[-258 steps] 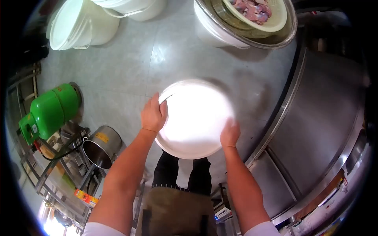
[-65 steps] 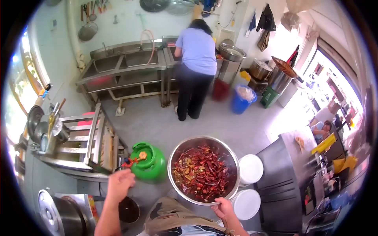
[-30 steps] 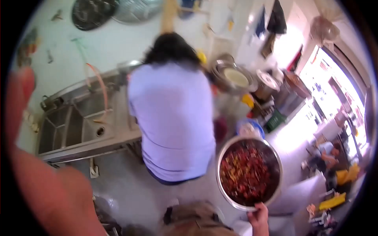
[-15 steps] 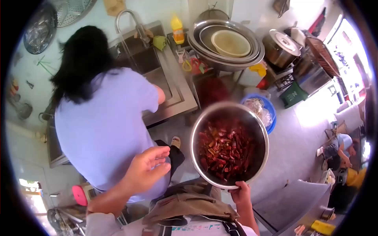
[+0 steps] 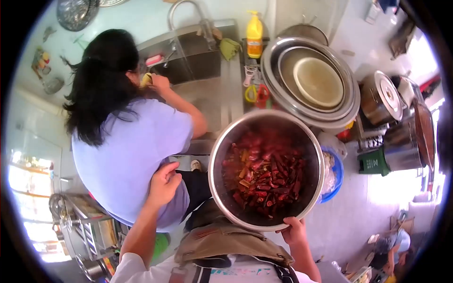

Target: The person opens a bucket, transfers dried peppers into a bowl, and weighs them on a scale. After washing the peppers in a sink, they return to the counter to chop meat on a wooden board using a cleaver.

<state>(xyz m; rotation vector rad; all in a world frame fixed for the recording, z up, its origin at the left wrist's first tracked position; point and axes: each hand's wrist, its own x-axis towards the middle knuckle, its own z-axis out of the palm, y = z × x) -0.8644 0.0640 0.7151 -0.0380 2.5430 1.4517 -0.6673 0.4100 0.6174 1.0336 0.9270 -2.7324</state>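
My right hand [image 5: 293, 229] grips the near rim of a large stainless steel pot [image 5: 309, 158], thumb over the edge and fingers underneath. Dried red chilies [image 5: 276, 177] lie in the pot, with some yellowish-brown pieces [image 5: 244, 172] among them on the left side. The pot is tilted toward me, in front of my waist bag [image 5: 231, 243]. My left hand [image 5: 164, 185] holds nothing; its fingers are loosely bent and apart, close beside the back of a person in a lavender shirt [image 5: 127, 155].
That person leans over a steel sink [image 5: 231, 89] and holds something yellow [image 5: 146, 79]. Stacked steel basins [image 5: 351, 89], a yellow bottle [image 5: 255, 35] and scissors [image 5: 257, 94] stand beyond the pot. A blue basin [image 5: 338, 177] sits on the floor. Someone sits far right [image 5: 401, 240].
The pot has come nearer the sink and looks larger. My left hand has moved left, closer to the person's side. The person's forearm and a yellow item now show at the sink.
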